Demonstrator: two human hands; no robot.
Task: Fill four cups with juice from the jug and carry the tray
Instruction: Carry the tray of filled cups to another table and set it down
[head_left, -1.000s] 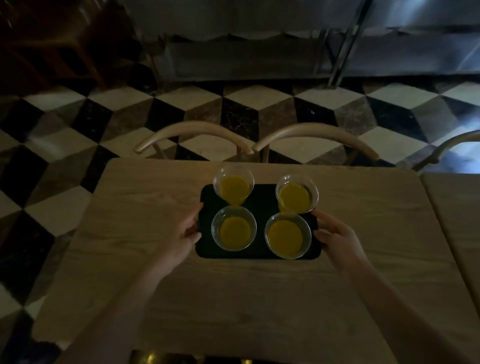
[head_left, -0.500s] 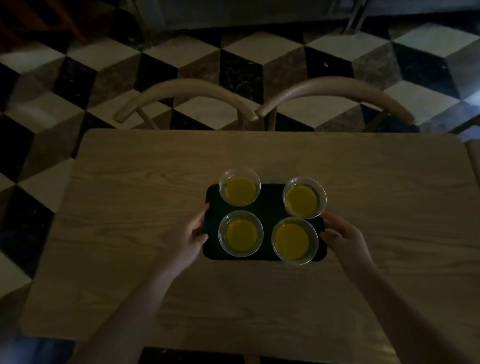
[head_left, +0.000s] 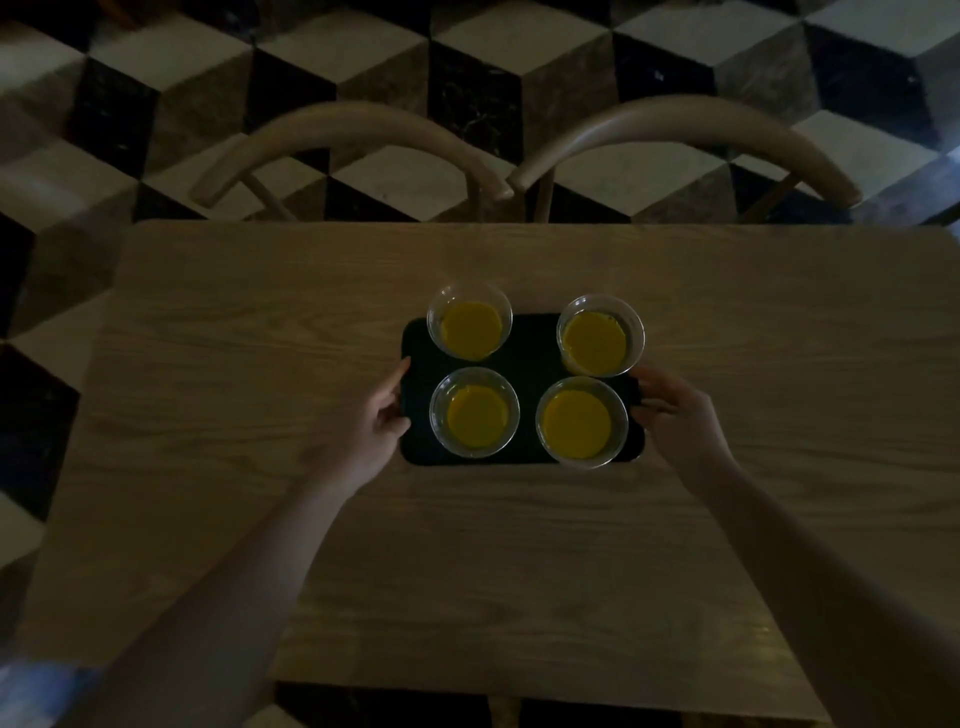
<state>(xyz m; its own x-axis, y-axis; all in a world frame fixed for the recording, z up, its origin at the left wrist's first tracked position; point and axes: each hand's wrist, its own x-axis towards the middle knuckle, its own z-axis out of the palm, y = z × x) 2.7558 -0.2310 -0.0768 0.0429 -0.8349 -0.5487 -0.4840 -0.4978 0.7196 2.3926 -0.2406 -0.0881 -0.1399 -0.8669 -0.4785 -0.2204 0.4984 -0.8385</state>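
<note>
A dark tray (head_left: 524, 358) lies on the wooden table (head_left: 249, 364), a little beyond its middle. On it stand several clear cups of orange juice: two at the back (head_left: 470, 330) (head_left: 597, 343) and two at the front (head_left: 475, 415) (head_left: 576, 423). My left hand (head_left: 374, 421) grips the tray's left edge, thumb on top. My right hand (head_left: 680, 415) holds the right edge, fingers curled around it. Whether the tray is lifted off the table I cannot tell. No jug is in view.
Two curved wooden chair backs (head_left: 343, 135) (head_left: 685, 130) stand against the table's far edge. Around the table is a black, white and grey cube-patterned floor (head_left: 363, 47). The room is dim.
The view has tilted downward and moved closer over the table. Both hands stay on the tray's edges and the cups keep their places.
</note>
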